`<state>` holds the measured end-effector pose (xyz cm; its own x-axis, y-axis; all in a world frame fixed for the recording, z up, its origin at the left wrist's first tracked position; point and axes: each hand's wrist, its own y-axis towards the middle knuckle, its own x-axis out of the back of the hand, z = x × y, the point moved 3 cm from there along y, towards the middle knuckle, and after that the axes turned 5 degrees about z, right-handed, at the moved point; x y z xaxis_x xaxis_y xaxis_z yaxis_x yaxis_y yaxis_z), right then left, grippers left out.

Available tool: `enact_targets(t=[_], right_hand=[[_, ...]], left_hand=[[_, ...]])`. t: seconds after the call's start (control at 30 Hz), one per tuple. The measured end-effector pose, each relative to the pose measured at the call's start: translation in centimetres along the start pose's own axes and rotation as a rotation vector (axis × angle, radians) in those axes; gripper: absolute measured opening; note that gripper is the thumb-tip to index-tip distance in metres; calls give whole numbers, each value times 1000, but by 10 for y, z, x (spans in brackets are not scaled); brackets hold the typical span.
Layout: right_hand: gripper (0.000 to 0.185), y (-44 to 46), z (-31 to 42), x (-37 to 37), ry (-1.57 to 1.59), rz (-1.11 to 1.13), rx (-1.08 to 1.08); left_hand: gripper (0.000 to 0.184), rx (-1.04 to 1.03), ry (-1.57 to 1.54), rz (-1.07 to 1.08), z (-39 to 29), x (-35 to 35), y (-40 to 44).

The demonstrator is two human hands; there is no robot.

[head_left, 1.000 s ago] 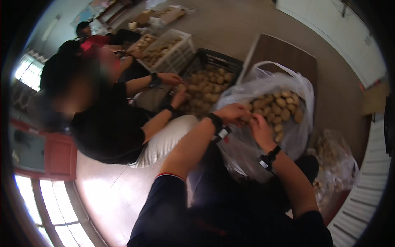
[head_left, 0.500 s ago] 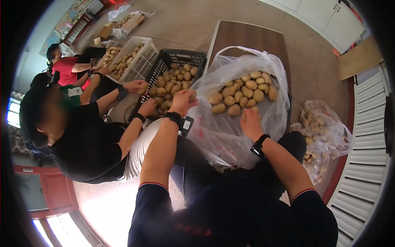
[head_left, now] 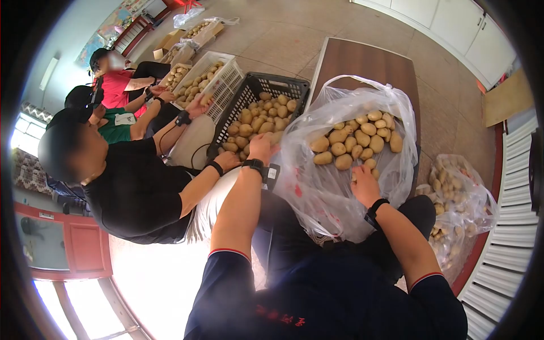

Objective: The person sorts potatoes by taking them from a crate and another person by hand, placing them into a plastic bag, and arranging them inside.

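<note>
My left hand (head_left: 262, 149) is closed around a potato (head_left: 276, 137) at the near right edge of the black crate (head_left: 306, 85), which holds many potatoes (head_left: 259, 122). My right hand (head_left: 365, 186) is inside the clear plastic bag (head_left: 306, 187), with its fingers curled around a potato (head_left: 355, 176) that shows only in part. Just beyond those fingers lies a pile of loose potatoes (head_left: 361, 137) in the open bag. The bag spreads over a brown table (head_left: 362, 59) and hangs down towards my lap.
A co-worker in black (head_left: 141, 187) sits close on my left, one hand beside the black crate. Further along sit two more people, by a white crate (head_left: 228, 85) of potatoes. Filled plastic bags (head_left: 462, 192) stand on the floor at right, beside a white radiator (head_left: 504, 209).
The whole view has shifted, so the scene sits further right and slightly lower. My left hand stays by the crate with its potato. The co-worker's far hand has moved towards the white crate.
</note>
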<state>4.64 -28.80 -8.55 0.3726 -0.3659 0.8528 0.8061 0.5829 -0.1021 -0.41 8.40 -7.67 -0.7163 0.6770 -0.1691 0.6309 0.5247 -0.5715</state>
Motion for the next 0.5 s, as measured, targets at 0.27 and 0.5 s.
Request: enact_targets(t=[0.27, 0.5], right_hand=[[43, -3, -2, -5, -25, 26, 18], [41, -4, -9, -9, 111, 9, -41]], left_hand=[[43, -29, -53, -124, 7, 19, 12], [41, -31, -113, -135, 5, 18, 9]])
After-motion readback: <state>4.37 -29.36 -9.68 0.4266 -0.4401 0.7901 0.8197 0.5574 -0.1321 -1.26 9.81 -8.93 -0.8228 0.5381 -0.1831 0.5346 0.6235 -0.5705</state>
